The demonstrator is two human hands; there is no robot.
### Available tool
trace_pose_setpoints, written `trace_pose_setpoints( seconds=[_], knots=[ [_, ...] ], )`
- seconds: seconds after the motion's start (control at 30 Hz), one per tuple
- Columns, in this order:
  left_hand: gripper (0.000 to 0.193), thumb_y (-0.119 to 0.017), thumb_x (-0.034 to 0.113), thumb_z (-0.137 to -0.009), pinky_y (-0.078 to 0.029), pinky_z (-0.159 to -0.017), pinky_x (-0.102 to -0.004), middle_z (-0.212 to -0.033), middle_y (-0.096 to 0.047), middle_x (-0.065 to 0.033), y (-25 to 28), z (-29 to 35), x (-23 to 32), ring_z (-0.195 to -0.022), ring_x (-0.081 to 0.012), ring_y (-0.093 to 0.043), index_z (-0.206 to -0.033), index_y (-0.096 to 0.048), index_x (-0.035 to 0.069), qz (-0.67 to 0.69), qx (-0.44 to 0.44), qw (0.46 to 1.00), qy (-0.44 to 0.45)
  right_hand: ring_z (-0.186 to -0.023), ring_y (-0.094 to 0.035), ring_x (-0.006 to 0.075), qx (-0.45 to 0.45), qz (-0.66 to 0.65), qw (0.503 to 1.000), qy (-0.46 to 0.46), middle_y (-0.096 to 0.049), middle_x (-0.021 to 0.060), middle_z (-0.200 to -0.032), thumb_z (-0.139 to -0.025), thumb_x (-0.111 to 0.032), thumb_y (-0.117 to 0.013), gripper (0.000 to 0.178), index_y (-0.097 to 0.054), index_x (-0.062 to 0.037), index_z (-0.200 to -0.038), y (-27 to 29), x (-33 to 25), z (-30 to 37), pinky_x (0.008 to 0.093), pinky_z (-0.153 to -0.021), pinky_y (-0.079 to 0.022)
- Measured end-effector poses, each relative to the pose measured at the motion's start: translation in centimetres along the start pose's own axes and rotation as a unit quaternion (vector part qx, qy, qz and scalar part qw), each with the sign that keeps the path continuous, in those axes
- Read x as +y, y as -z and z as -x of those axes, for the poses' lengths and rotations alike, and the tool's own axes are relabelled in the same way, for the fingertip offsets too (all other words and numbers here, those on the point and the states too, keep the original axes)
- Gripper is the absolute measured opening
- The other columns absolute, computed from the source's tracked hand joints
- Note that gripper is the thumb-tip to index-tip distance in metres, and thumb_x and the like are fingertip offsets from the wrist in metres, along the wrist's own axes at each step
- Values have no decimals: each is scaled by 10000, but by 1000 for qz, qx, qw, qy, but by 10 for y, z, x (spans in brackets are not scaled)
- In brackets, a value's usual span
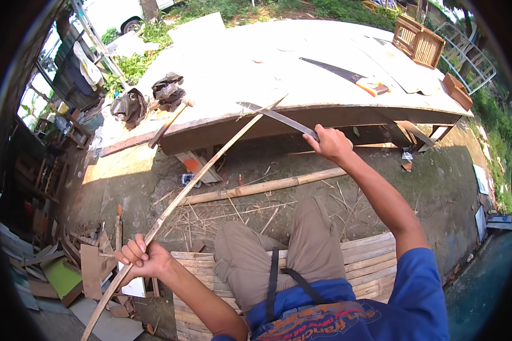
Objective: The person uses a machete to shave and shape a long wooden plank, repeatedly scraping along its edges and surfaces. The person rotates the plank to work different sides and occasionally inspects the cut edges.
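Note:
My left hand [142,260] is closed around the lower part of a long, thin bamboo strip [193,183]. The strip slants up and to the right, and its pointed far end reaches the near edge of the white table [256,68]. In my right hand [331,142] is the handle of a long-bladed knife [284,120]. The blade points up and to the left and crosses the strip near its far end, at the table's edge. A thin shaving seems to curl there.
On the table lie a handsaw [347,75], a hammer [169,122], black plastic bags [129,107] and a small bamboo frame [418,41]. A bamboo pole [267,186] rests on the ground among shavings. I sit on a bamboo-slat bench [370,262]; wood scraps [91,271] pile up at left.

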State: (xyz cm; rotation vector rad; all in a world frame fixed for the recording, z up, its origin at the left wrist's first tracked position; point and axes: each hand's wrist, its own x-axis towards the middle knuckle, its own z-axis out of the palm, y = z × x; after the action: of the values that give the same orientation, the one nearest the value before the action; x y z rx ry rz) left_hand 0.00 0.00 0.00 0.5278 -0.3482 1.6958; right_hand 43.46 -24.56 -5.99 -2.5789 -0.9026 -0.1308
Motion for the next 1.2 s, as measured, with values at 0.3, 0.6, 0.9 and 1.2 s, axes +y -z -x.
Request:
trace_pose_setpoints(
  seconds=[0.3, 0.6, 0.9, 1.2],
  knots=[
    [776, -381, 931, -783, -246, -471, -238, -467, -226, 62, -13, 32, -16, -414, -74, -214, -652, -348, 167, -66, 107, 992, 8, -756, -687, 456, -32, -1, 997, 68, -686, 246, -749, -989, -590, -489, 628, -593, 22, -899, 10, -18, 28, 539, -695, -556],
    [778, -370, 922, -793, -283, -483, -236, -474, -233, 59, -2, 1, -3, -432, -77, -232, -652, -374, 157, -45, 77, 996, 17, -821, -700, 468, 29, -29, 995, -95, -695, 299, -826, -1011, -587, -440, 727, -710, 82, -923, -4, 13, -17, 544, -727, -567],
    [786, -274, 940, -767, -369, -584, -267, -545, -281, 39, -10, 11, -21, -509, -107, -289, -687, -342, 161, -110, 226, 968, -13, -629, -678, 432, -79, -94, 950, 286, -664, 216, -670, -982, -598, -498, 602, -561, -8, -880, 6, -143, 93, 513, -566, -544],
    [787, -280, 942, -748, -388, -599, -280, -542, -279, 37, -3, 34, -24, -506, -114, -304, -677, -366, 164, -115, 199, 973, 1, -679, -696, 436, -4, -42, 998, 40, -673, 241, -685, -1009, -572, -461, 637, -639, 25, -873, 6, -61, 4, 518, -625, -570]
  ],
)
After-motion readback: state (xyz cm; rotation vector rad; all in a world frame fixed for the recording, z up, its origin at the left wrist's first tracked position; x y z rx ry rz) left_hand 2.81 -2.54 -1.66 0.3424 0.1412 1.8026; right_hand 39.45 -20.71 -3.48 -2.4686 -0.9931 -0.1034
